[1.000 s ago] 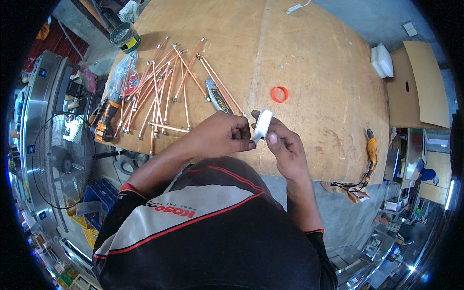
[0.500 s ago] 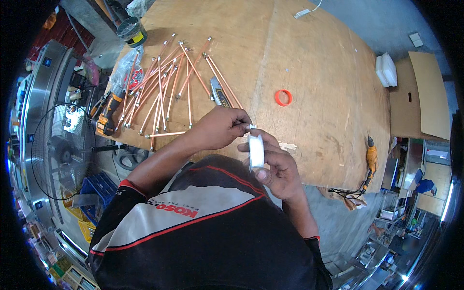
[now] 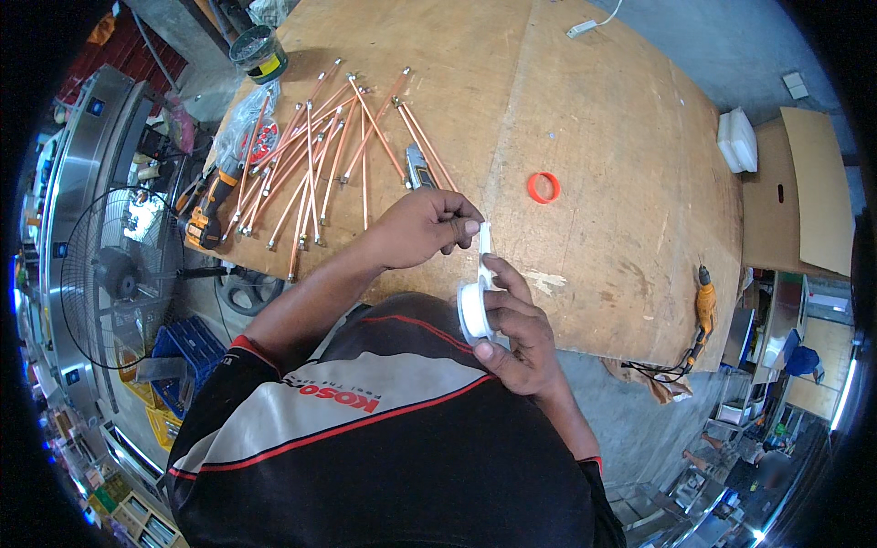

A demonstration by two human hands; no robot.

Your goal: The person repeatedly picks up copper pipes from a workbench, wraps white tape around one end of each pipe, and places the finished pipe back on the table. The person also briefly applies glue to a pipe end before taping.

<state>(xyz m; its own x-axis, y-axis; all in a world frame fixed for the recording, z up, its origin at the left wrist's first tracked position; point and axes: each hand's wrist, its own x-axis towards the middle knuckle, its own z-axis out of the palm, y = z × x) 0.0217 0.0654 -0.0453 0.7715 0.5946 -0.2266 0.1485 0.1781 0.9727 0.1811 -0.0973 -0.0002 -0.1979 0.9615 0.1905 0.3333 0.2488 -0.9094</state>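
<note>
Right hand (image 3: 516,333) grips the white tape roll (image 3: 474,310) above the table (image 3: 603,137) edge. Left hand (image 3: 422,228) fingers are pressed together, pinching the tape end (image 3: 484,239). Advise keeping the strip taut and flat, untwisted, while drawing it off.

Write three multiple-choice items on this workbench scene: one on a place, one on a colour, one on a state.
1. Where do the copper tubes lie?
A. on the far left part of the wooden table
B. on the floor
C. in the cardboard box

2. What colour is the small ring on the table?
A. blue
B. orange-red
C. green

3. How is the white tape roll held?
A. lying untouched
B. in the right hand, with the left hand pinching the strip
C. in the left hand alone

Key: 1 A, they fan out there; 2 B, it looks orange-red; 3 B, both hands grip it.
</note>
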